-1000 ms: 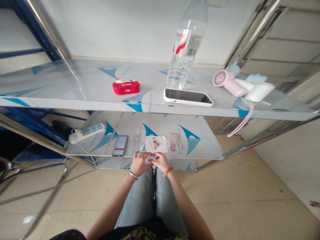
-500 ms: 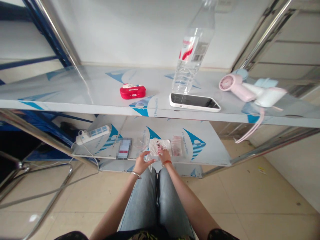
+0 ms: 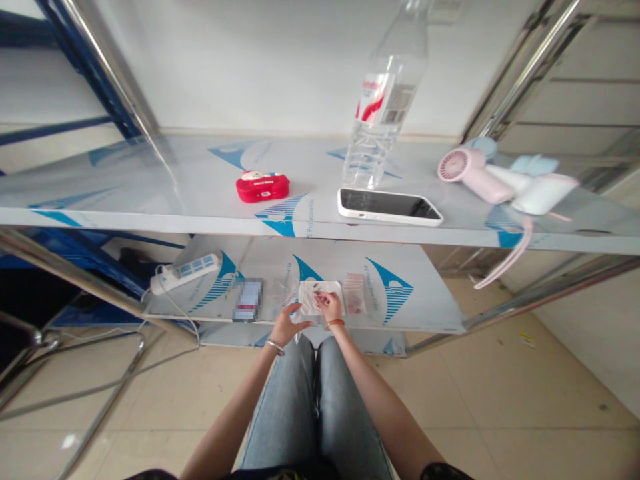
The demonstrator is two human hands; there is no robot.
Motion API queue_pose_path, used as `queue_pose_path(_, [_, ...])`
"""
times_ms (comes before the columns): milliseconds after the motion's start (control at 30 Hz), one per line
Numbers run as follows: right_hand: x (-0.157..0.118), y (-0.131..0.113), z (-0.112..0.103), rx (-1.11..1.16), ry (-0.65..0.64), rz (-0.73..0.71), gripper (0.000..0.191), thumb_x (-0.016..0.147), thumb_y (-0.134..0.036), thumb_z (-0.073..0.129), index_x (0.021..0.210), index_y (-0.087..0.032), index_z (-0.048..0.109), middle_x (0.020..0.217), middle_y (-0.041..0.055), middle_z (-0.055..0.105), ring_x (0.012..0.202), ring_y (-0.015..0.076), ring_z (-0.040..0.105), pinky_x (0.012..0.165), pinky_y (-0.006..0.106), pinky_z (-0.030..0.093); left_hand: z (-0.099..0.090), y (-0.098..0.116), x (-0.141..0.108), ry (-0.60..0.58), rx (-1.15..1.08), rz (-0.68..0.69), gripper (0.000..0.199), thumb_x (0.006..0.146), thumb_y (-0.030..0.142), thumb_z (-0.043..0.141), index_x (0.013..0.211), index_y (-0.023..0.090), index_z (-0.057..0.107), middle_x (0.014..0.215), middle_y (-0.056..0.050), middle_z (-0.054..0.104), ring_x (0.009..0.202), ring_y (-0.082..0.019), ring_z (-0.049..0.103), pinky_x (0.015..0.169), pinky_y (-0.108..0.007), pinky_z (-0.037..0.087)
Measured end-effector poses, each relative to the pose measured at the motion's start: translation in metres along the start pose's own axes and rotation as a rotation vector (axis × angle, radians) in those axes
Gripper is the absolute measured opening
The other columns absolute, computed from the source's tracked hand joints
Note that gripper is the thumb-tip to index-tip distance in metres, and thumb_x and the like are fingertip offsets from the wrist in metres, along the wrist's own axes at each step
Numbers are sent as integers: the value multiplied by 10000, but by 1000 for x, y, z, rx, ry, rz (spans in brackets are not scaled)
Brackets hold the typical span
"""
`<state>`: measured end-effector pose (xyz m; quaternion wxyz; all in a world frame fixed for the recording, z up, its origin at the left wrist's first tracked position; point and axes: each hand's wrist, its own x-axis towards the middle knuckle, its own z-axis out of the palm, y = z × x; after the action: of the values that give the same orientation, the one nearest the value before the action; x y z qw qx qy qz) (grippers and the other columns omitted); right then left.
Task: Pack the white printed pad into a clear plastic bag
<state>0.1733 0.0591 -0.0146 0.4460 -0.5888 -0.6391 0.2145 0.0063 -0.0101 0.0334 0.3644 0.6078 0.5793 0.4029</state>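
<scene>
My left hand (image 3: 285,325) pinches a small clear plastic bag (image 3: 301,318) at the front edge of the lower shelf (image 3: 425,313). My right hand (image 3: 330,308) lies with curled fingers on the near edge of a white packet (image 3: 313,292) that shows red bits inside. The packet lies flat on the shelf, just beyond my knees. There is a bangle on my left wrist and an orange band on my right wrist.
A zip bag of red pieces (image 3: 355,301), a blurred card (image 3: 249,300) and a power strip (image 3: 185,271) lie on the lower shelf. On the upper shelf (image 3: 125,193) are a red case (image 3: 263,187), a phone (image 3: 389,205), a water bottle (image 3: 383,113) and pink and white fans (image 3: 473,172).
Both hands have moved forward from above my knees onto the lower shelf. My right hand has come to rest on the white packet, and my left hand still holds the clear bag.
</scene>
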Motion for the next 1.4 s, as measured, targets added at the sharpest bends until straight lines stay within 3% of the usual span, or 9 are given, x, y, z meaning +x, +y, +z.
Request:
queue_pose_path(100, [1, -26, -9, 175, 114, -87, 243, 772, -379, 624, 716, -143, 650, 722, 53, 603, 665, 154, 536, 656, 280, 453, 5, -6, 7, -7, -32, -27, 534, 569, 342, 803, 1028, 141, 620, 1006, -95, 660, 947, -231, 614, 863, -362, 473])
queue_pose_path(233, [-1, -46, -21, 228, 47, -160, 258, 761, -412, 649, 736, -156, 662, 758, 58, 611, 708, 161, 549, 673, 280, 456, 10, -3, 20, -23, -56, 6, 506, 590, 386, 786, 1003, 141, 627, 951, -82, 661, 896, -208, 607, 836, -342, 471])
queue_pose_path(400, [-3, -17, -19, 38, 108, 19, 225, 801, -333, 606, 868, -125, 664, 829, 82, 651, 733, 169, 560, 704, 284, 444, 9, 2, 31, -26, -65, 14, 454, 615, 379, 768, 984, 150, 636, 980, -82, 653, 910, -206, 598, 817, -328, 473])
queue_pose_path(600, [-14, 6, -3, -412, -198, 252, 204, 796, -301, 640, 888, -127, 692, 908, 99, 661, 890, 210, 580, 792, 286, 410, 0, 6, 29, -59, -86, 23, 521, 648, 326, 755, 1124, 182, 600, 1130, -88, 627, 1023, -221, 580, 842, -320, 469])
queue_pose_path(733, [-19, 3, 3, -524, -225, 276, 193, 825, -316, 601, 922, -192, 712, 973, 91, 655, 959, 227, 563, 804, 298, 402, -5, 6, 28, -109, -103, 22, 553, 648, 304, 757, 1163, 198, 583, 1184, -91, 611, 1067, -230, 568, 847, -323, 476])
queue_pose_path(967, [-11, 11, -3, -252, -47, 164, 208, 798, -270, 597, 834, -110, 725, 795, 104, 676, 758, 209, 592, 742, 314, 435, -1, -15, 41, -115, -249, 59, 525, 639, 353, 752, 1091, 141, 590, 1036, -106, 666, 1016, -223, 603, 880, -344, 471])
queue_pose_path(1100, [4, -11, -16, 52, 114, 35, 238, 777, -353, 607, 750, -135, 697, 771, 84, 681, 689, 186, 582, 674, 294, 452, 3, -18, 52, -157, -238, 34, 522, 616, 355, 770, 1065, 145, 609, 1028, -104, 673, 1008, -229, 609, 878, -348, 472])
queue_pose_path(1267, [15, -49, -32, 179, 19, -101, 226, 767, -388, 623, 737, -170, 676, 746, 50, 662, 714, 165, 586, 688, 269, 461, 6, -10, 60, -202, -218, 49, 537, 619, 372, 772, 1081, 148, 615, 1035, -103, 673, 1004, -231, 610, 876, -342, 468])
queue_pose_path(1400, [16, -44, -31, 127, 35, -44, 236, 788, -390, 598, 794, -166, 673, 802, 62, 661, 735, 164, 582, 703, 267, 459, 4, -2, 62, -217, -224, 56, 531, 604, 365, 780, 1058, 138, 625, 1042, -115, 671, 982, -233, 614, 873, -347, 476])
